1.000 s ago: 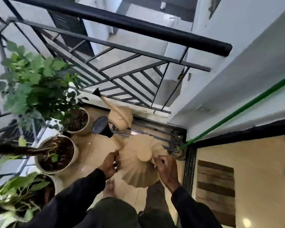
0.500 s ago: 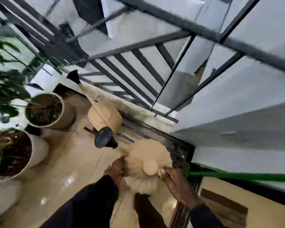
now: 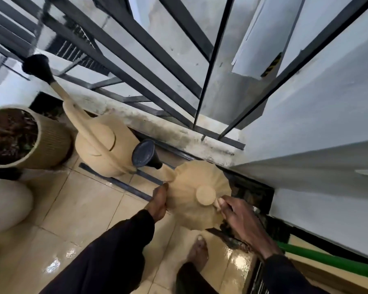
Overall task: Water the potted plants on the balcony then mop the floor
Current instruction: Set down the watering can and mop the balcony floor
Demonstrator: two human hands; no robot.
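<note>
I hold a beige ribbed watering can [image 3: 191,187] low over the wet tiled floor [image 3: 77,213]. Its black rose [image 3: 143,153] points left toward the railing. My left hand [image 3: 157,201] holds the can's left side just below the spout. My right hand [image 3: 240,219] grips the handle next to the round cap. A second beige watering can [image 3: 100,145] stands on the floor by the railing, its long spout pointing up and left. A ribbed beige pot [image 3: 49,145] full of dark soil sits to its left. A white pot [image 3: 6,200] shows at the left edge.
Black metal railing bars [image 3: 149,45] run across the top, above a stained concrete curb [image 3: 179,132]. A green mop handle [image 3: 327,262] lies at the lower right along the wall. My bare foot [image 3: 198,251] stands on the tiles under the can.
The view has dropped closer to the floor and railing. The held can has come down next to the standing can, and the leafy plants have left the view.
</note>
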